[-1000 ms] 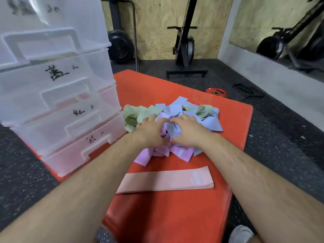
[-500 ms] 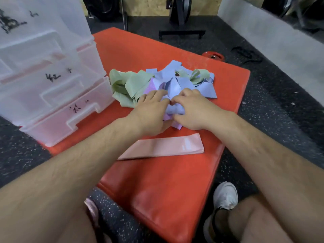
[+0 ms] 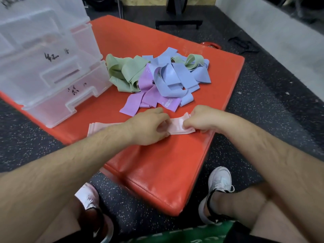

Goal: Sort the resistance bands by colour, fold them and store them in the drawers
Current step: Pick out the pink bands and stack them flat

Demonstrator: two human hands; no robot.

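— Two things take up most of the view, yes?
— Yes: the speckled black rubber floor (image 3: 263,106) and the thick orange vinyl mat (image 3: 157,165) lying on it. On the mat's far left corner stands a stack of clear plastic drawers (image 3: 52,71) with black handwritten marks on their fronts.
— And the bands?
— A tangled heap sits mid-mat, just right of the drawers: pale green fabric bands (image 3: 126,71) on the left, light blue bands (image 3: 173,76) on top and to the right, lilac bands (image 3: 149,95) spilling toward the person.
— Where is the one being handled?
— A pale pink flat fabric band (image 3: 177,126) lies stretched across the mat nearer the person, just this side of the heap and apart from it.
— The hands?
— The left hand (image 3: 149,127) rests over the band's middle, fingers curled down on it. The right hand (image 3: 203,120) pinches the band's right end, which looks doubled over.
— Anything smaller?
— White trainers (image 3: 219,181) on the floor below the mat's edge.
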